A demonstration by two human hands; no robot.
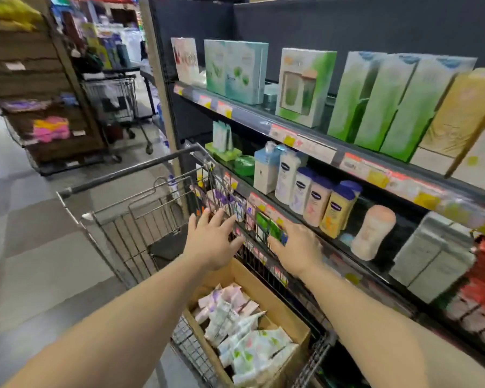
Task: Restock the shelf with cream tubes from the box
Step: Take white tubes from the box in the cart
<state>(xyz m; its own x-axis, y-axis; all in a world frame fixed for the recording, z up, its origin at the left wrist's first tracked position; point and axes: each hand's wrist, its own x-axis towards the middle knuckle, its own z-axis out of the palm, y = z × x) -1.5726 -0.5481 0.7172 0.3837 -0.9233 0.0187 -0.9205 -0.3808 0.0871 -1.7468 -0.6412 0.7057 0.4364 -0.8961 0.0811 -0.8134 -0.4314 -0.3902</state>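
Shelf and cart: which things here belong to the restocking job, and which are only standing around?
For the job:
cream tubes
cardboard box
shelf
left hand, right hand, both empty

Just around:
lotion bottles
green cartons
second cart

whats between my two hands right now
In the head view, the cart's wire side with small hanging packets runs between the left hand and right hand; neither hand holds anything.

a: where does the one view sit?
b: on the person's head, looking forward and down along both forearms, angled right toward the shelf (305,137).
a: how near?
b: close; the cart (140,219) lies just below, the aisle stretching off left.
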